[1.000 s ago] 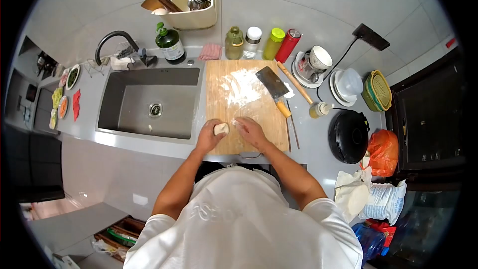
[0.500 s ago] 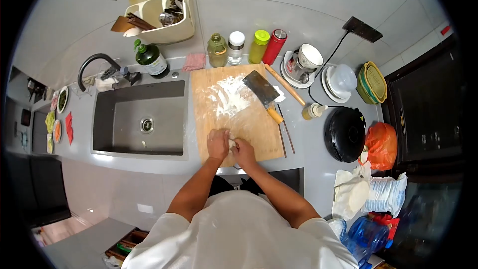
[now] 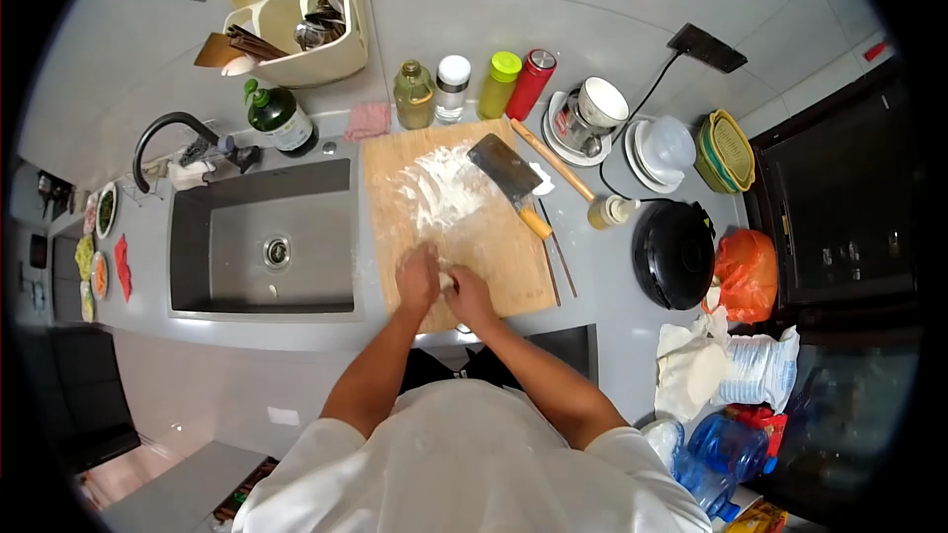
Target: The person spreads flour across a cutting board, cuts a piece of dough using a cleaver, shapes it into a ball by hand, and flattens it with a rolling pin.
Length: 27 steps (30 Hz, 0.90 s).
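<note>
Both of my hands are together over the near part of the wooden cutting board (image 3: 395,217). My left hand (image 3: 418,274) is closed with its fingers curled around one end of a small pale piece of dough (image 3: 445,281). On the other side, my right hand (image 3: 468,294) grips the dough too, and the fingers hide most of it. Beyond the hands, loose white flour (image 3: 441,186) is spread over the board. A cleaver (image 3: 505,168) with a wooden handle lies on the board's right side. Past the board's right edge are a rolling pin (image 3: 553,160) and a pair of chopsticks (image 3: 559,255).
To the left is the sink (image 3: 267,286) with a black faucet (image 3: 178,121). Several bottles, including a red flask (image 3: 531,84), stand along the wall. Stacked dishes (image 3: 568,148), a small sauce bottle (image 3: 611,212) and a round black appliance (image 3: 673,255) occupy the right counter.
The whole view has shifted slightly, so the counter's things appear further left. My hands are still together on the dough, in nearly the same place on the board.
</note>
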### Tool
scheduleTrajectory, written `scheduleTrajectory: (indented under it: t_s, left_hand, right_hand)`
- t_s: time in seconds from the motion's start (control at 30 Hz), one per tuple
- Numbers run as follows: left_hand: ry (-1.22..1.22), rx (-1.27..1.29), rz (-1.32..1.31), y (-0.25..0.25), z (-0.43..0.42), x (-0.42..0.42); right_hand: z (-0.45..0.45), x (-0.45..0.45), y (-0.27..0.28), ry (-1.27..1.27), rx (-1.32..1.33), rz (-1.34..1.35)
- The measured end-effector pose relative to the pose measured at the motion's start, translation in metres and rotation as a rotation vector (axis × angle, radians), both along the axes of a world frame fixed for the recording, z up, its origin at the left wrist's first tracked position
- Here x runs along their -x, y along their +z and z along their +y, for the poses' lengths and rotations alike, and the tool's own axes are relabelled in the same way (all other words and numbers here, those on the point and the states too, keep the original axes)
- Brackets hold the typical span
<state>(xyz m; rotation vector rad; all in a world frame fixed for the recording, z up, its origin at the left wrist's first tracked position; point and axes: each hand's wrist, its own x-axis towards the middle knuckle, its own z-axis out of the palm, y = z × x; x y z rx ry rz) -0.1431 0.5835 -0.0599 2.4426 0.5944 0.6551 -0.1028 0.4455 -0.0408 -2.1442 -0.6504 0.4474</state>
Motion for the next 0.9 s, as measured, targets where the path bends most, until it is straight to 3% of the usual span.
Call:
scheduleTrajectory:
  t_s: [0.07,0.13,0.2,0.23,0.3,0.33,0.43,0.53,0.63,0.67,0.77,0.8,0.87,0.9]
  left_hand:
    - [0.072,-0.017,0.087,0.001,0.015,-0.024]
    - [0.135,0.395,0.039,0.003,0.019,-0.037]
    - [0.189,0.9,-0.161,-0.004,0.016,-0.039]
    - [0.131,0.885,-0.098,0.0,0.013,-0.03]
    - [0.027,0.857,0.027,0.008,0.003,0.005]
    - [0.012,0.757,0.115,0.01,0.0,0.014]
    - [-0.043,0.239,-0.048,0.006,-0.002,0.019]
    - [0.013,-0.018,0.074,-0.003,0.012,-0.012]
    - [0.09,0.091,0.215,0.014,0.024,-0.042]
    - [0.113,0.366,0.181,0.015,0.024,-0.045]
    - [0.176,1.124,-0.134,0.015,0.005,-0.024]
    - [0.126,1.082,-0.014,0.025,-0.003,-0.008]
    - [0.013,0.697,0.033,0.019,-0.007,0.011]
    - [-0.042,0.508,0.061,0.017,-0.007,0.015]
  right_hand:
    - [0.011,-0.011,-0.002,-0.032,0.097,-0.02]
    - [0.026,-0.029,0.017,-0.049,0.107,-0.005]
    - [0.019,-0.018,0.034,0.002,-0.036,-0.222]
    - [0.013,-0.01,0.038,0.026,-0.106,-0.325]
    - [-0.005,0.018,0.045,0.004,-0.222,-0.073]
    - [-0.009,0.024,0.047,0.001,-0.278,0.05]
    - [-0.01,0.019,0.044,-0.041,-0.134,0.214]
    - [0.012,-0.005,0.013,-0.078,0.009,-0.011]
    - [0.03,-0.026,0.016,-0.136,0.06,-0.073]
    - [0.029,-0.025,0.024,-0.137,-0.022,-0.165]
    - [0.01,-0.003,0.053,-0.018,-0.07,-0.062]
    - [0.003,0.009,0.058,-0.05,-0.144,0.038]
    - [-0.003,0.023,0.063,-0.111,-0.291,0.231]
    - [-0.004,0.021,0.053,-0.091,-0.206,0.187]
